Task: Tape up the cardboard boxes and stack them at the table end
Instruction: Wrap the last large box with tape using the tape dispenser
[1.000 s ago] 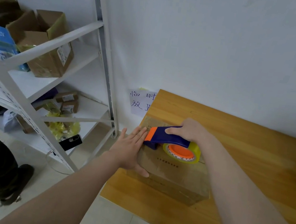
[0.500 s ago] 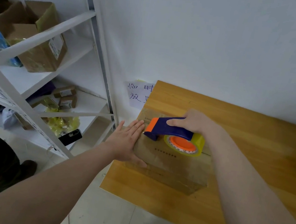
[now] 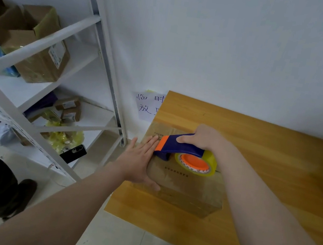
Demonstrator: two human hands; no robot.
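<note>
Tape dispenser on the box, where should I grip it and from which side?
Wrap fingers over the blue handle from above, near the roll, as the right hand does. It is a long bar raised off the cardboard box; the orange blade end points left.

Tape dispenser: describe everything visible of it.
The tape dispenser looks plastic: a dark blue handle with an orange front tip, and an orange hub carrying a roll of clear yellowish tape. The hub faces up toward the camera. The dispenser sits on top of the cardboard box near its left edge, tip pointing left. The right hand grips the handle from above. The left hand lies flat beside the tip; whether they touch is unclear.
</note>
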